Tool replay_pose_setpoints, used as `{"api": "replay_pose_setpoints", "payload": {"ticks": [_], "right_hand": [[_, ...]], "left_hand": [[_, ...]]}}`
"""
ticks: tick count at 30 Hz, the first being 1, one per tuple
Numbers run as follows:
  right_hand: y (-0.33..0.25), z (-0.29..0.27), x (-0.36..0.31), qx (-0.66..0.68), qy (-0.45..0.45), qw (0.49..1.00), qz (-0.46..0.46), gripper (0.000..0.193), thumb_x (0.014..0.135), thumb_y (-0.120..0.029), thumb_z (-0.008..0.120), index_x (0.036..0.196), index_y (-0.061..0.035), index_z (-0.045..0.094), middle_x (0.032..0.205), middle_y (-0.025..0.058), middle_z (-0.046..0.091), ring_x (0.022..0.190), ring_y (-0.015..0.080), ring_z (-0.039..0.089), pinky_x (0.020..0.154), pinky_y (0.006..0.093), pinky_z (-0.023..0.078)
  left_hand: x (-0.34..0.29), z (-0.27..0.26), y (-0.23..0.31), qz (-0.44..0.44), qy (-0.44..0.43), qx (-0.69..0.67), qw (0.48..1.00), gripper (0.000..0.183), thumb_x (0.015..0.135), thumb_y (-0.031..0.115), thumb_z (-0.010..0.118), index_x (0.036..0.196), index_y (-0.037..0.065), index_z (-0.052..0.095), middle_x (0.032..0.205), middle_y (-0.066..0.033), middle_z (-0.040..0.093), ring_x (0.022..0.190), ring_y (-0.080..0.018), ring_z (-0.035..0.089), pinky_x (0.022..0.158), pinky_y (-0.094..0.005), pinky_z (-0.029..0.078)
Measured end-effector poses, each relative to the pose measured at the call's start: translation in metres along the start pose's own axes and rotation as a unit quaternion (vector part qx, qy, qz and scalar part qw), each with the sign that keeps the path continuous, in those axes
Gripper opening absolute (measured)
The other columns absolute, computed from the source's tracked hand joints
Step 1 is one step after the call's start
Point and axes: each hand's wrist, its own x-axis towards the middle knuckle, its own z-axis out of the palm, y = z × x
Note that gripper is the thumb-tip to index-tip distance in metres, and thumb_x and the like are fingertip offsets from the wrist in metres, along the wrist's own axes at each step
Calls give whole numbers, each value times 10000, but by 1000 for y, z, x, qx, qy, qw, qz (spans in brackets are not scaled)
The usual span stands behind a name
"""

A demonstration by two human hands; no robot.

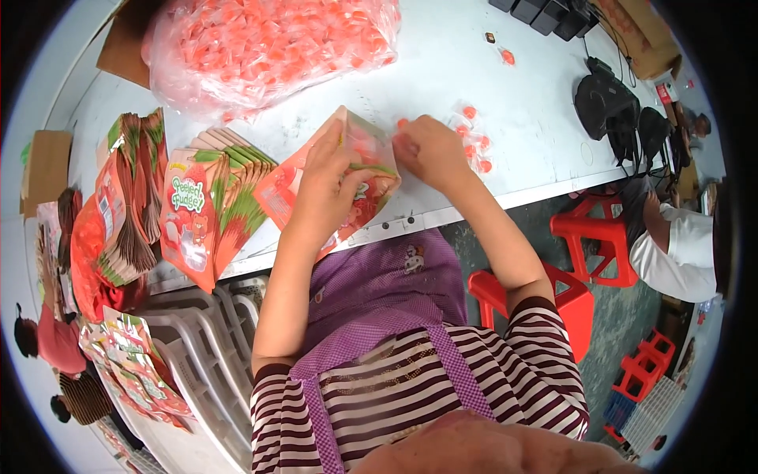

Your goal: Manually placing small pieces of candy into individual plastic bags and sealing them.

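Note:
A red and green printed candy pouch (278, 189) lies tilted at the table's near edge, its mouth spread toward the right. My left hand (322, 180) grips the pouch, fingers across its upper side and thumb by the lower rim. Pink wrapped candies show inside the mouth. Right beside that opening is my right hand (433, 154), its fingers curled together; a bit of pink shows at the fingertips, but what they hold is mostly hidden. Several loose pink candies (471, 142) in clear wrappers lie just right of my right hand.
A big clear bag of pink candies (272, 51) stands at the far left. Stacked pouches (189, 209) fan out left of my left hand. Black devices with cables (604, 99) sit at the right. Red stools (596, 245), white crates (197, 355) and other people are around the table.

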Motion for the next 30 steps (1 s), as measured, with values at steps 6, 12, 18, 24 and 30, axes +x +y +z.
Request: {"api": "replay_pose_setpoints", "payload": {"ticks": [6,12,18,24,30], "right_hand": [[-29,-45,36,601,88,654,450,232,872,-315,534,861,-87,574,665,11,525,552,132,498,522,288,437],[-44,-27,32,680,168,597,392,248,899,-280,481,827,-59,568,714,5,523,628,118,489,579,267,416],[-19,-6,8,514,87,822,230,162,856,-120,504,750,-8,557,891,18,500,820,92,459,694,231,376],[-22,-4,7,410,166,882,161,147,803,-36,572,949,-29,554,933,9,471,820,88,433,721,201,362],[-29,-10,3,443,85,851,270,272,787,-49,620,1050,-43,552,913,45,515,812,109,503,732,224,420]], "left_hand": [[2,11,-1,44,-37,25,998,205,734,21,644,922,22,562,1363,-244,348,1229,-423,349,992,-420,338],[8,16,4,63,-54,19,996,233,733,-5,633,957,30,578,1328,-236,384,1194,-407,386,988,-422,350],[12,19,8,45,-32,15,998,181,730,-7,631,896,23,566,1320,-220,400,1195,-394,392,990,-418,348],[12,21,5,82,-70,50,993,145,748,10,620,863,35,534,1336,-209,395,1234,-390,365,1001,-422,346],[10,23,6,72,-74,57,993,145,754,9,612,873,35,533,1331,-192,410,1238,-385,366,1002,-421,349]]}}
